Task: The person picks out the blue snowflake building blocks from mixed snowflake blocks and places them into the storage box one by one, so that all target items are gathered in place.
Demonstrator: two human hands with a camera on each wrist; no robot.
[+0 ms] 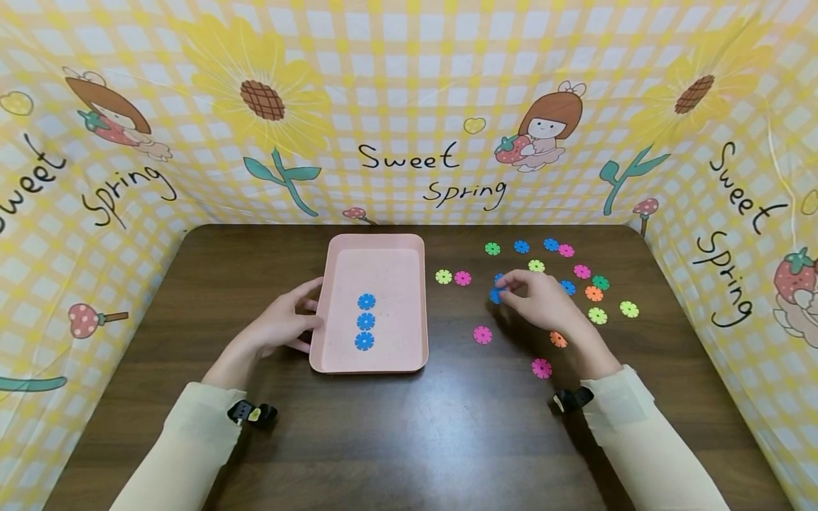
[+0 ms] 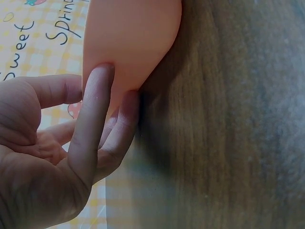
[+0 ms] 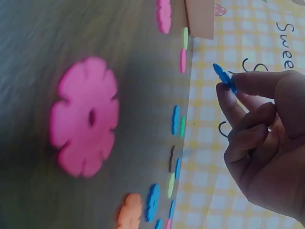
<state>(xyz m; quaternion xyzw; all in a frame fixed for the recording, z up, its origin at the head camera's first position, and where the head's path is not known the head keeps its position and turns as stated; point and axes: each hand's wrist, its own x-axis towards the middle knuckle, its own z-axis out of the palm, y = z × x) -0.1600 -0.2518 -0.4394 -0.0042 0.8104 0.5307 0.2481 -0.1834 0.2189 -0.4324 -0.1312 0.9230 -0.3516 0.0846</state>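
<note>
A pink tray point(image 1: 390, 358) lies on the table, with three blue flower-shaped snowflake discs point(image 1: 366, 321) in a column inside it. Against the outside of its left wall rest the fingers of my left hand point(image 1: 281, 323); the left wrist view shows fingertips touching the wall point(image 2: 133, 33), some near its bottom edge. To the right of the tray, my right hand point(image 1: 540, 301) pinches a blue snowflake disc point(image 3: 224, 78) between thumb and fingertip, raised above the table. Another blue disc point(image 1: 500, 279) shows just behind it.
Loose discs lie scattered right of the tray: several pink ones point(image 1: 482, 335), yellow-green ones point(image 1: 597, 316), blue ones point(image 1: 521, 247), green ones point(image 1: 492, 249) and orange ones point(image 1: 593, 294). My right hand and forearm partly cover some. A checked cloth point(image 1: 409, 92) encloses the table's back and sides.
</note>
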